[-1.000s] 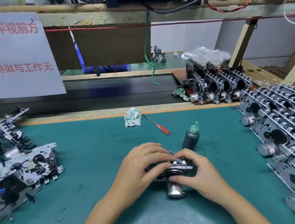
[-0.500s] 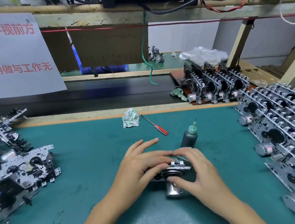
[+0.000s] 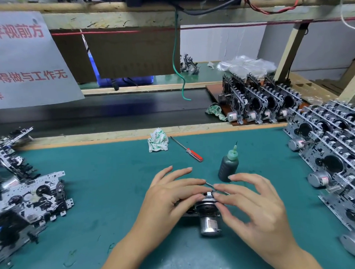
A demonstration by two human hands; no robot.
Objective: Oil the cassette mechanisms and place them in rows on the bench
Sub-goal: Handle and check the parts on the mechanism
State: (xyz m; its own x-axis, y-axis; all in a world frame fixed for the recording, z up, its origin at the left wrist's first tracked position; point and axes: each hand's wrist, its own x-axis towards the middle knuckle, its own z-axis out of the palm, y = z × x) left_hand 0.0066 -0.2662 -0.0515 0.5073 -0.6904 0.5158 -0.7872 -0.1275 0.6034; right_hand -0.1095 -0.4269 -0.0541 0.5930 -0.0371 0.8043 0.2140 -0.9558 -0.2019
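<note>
A: What do we have for containers? The oil bottle [image 3: 228,167] stands upright on the green mat [image 3: 105,182], just beyond our right hand [image 3: 255,210]. It is dark, so we cannot tell how full it is. Far behind, a blue bin [image 3: 125,80] sits under the shelf, contents hidden.

B: And our fingers?

A: Our left hand [image 3: 171,197] lies over the mechanism [image 3: 206,211] in the near middle of the mat, fingers nearly straight and a little spread, tips pressing on its top edge. Our right hand comes in from the right, palm down, thumb and fingers curved and pinching the same top edge. A thin metal pin [image 3: 210,184] shows between our fingertips; which hand holds it we cannot tell.

B: How does the mechanism sit?

A: On edge, its silver motor [image 3: 209,226] pointing toward us.

B: The rest?

A: Rows of mechanisms [image 3: 336,158] stand at the right, another row [image 3: 258,102] on a board far right, and a loose pile [image 3: 23,202] at the left. A screwdriver [image 3: 187,150] and a crumpled rag [image 3: 158,143] lie beyond the bottle.
</note>
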